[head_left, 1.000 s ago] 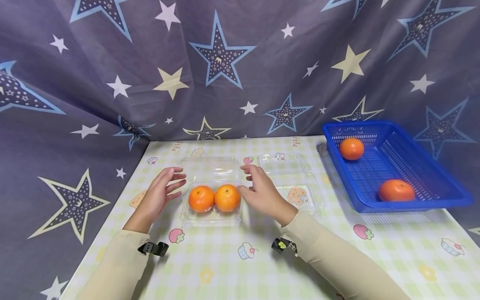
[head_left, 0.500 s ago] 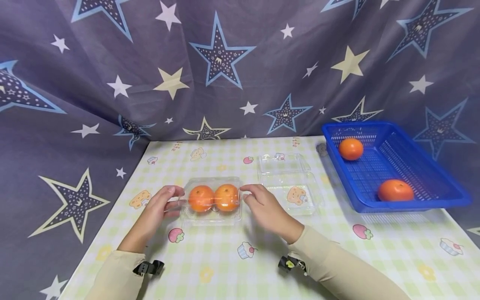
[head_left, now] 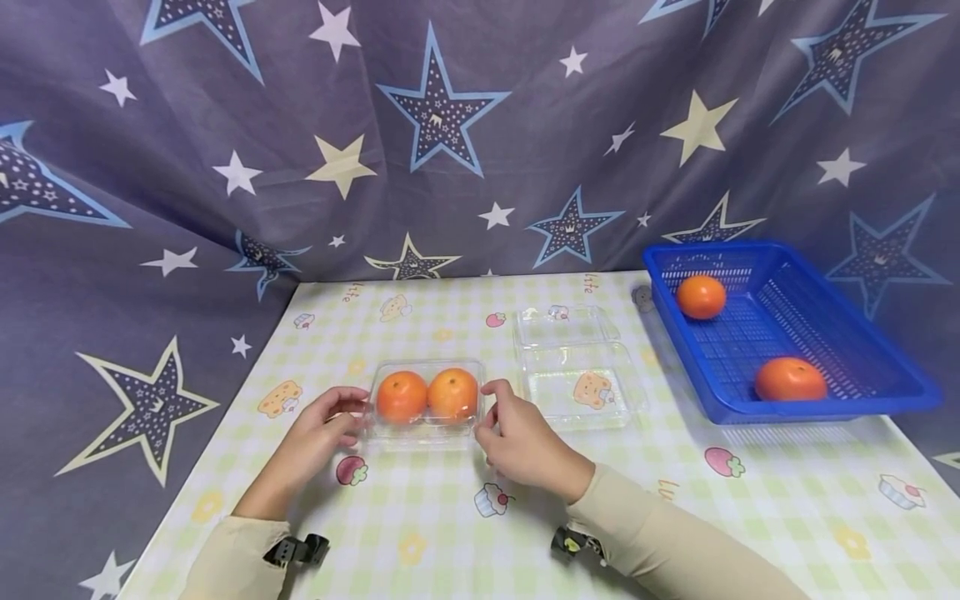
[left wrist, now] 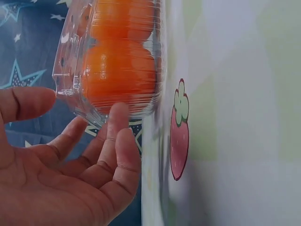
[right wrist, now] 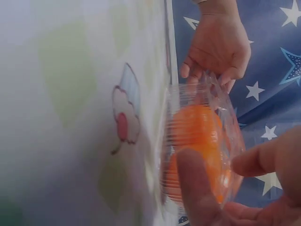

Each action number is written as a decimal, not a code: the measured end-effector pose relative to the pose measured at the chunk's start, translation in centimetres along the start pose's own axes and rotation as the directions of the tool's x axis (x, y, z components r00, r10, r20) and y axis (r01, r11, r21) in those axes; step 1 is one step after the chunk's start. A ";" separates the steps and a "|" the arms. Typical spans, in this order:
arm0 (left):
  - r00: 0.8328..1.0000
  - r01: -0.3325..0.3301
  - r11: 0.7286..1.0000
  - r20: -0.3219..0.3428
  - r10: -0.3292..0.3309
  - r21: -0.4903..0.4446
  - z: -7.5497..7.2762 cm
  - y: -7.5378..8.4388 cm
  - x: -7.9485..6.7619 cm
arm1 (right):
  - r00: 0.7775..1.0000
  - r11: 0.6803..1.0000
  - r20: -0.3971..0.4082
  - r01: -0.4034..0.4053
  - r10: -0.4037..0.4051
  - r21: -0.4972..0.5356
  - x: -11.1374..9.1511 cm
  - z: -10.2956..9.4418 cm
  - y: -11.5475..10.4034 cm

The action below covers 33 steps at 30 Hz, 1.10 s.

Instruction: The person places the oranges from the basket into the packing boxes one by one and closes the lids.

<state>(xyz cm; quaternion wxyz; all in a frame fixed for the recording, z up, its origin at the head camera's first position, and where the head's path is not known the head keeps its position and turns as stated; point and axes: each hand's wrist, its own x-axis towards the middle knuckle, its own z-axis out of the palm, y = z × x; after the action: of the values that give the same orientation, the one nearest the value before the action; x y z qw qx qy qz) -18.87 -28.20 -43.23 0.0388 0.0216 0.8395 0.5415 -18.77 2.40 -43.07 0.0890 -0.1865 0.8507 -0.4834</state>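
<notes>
A clear plastic clamshell box (head_left: 426, 433) sits on the table in the head view, its lid folded down over two mandarins (head_left: 402, 397) lying side by side. At its left end is my left hand (head_left: 318, 437), fingers loosely bent; the left wrist view shows the thumb at the lid's rim (left wrist: 70, 70) and the fingertips by the lower wall. My right hand (head_left: 525, 437) is at the opposite end. In the right wrist view its thumb and forefinger lie against the box (right wrist: 235, 127), the forefinger extended across the side facing the camera.
A second clear clamshell box (head_left: 573, 400) stands with its lid back, right of the first. Farther right, a blue plastic basket (head_left: 757, 321) contains two more mandarins (head_left: 701, 297). A star-patterned curtain (head_left: 480, 142) hangs behind the checked tabletop (head_left: 637, 533).
The lid has swung forward and down from its upright-back position over the two mandarins. Both hands have come toward the person with it and now sit lower at the box's ends.
</notes>
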 end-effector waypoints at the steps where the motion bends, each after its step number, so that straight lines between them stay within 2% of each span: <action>1: 1.000 -0.007 1.000 0.002 0.007 0.003 0.0 -0.1 0.0 | 1.000 1.000 0.000 -0.010 0.010 0.018 0.0 0.1 0.1; 4: 1.000 -0.019 1.000 0.002 0.019 0.013 0.0 -0.4 -0.1 | 0.999 0.999 -0.017 -0.031 0.032 0.036 0.0 0.5 0.2; 7: 1.000 0.005 1.000 -0.013 -0.005 0.001 0.0 -0.8 -0.2 | 0.998 0.998 -0.022 -0.056 0.057 0.037 -0.1 0.6 0.3; 9: 0.999 0.051 0.998 -0.015 -0.051 -0.042 0.0 -0.9 -0.2 | 0.998 0.997 -0.007 -0.069 0.069 0.030 -0.2 0.6 0.2; 12: 0.989 0.146 0.983 0.020 -0.144 -0.110 0.0 -1.0 -0.4 | 0.994 0.994 0.050 -0.104 0.102 0.043 -0.4 0.6 0.1; 17: 0.963 0.264 0.952 0.093 -0.252 -0.152 -0.1 -0.9 -0.5 | 0.972 0.968 0.162 -0.195 0.170 0.155 -0.3 0.4 0.1; 23: 0.948 0.310 0.941 0.120 -0.295 -0.137 -0.3 -0.8 -0.4 | 0.962 0.932 0.195 -0.238 0.189 0.274 0.3 0.7 0.3; 33: 0.946 0.312 0.937 0.144 -0.291 -0.154 -0.5 -0.8 -0.1 | 0.966 0.929 0.176 -0.235 0.190 0.285 0.6 0.9 0.1</action>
<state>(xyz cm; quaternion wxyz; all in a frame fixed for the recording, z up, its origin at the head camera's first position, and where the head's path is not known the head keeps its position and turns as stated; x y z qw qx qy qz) -18.78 -28.97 -43.72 0.1733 -0.0788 0.7782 0.5985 -19.03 1.51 -43.55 0.2303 -0.1118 0.7726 -0.5810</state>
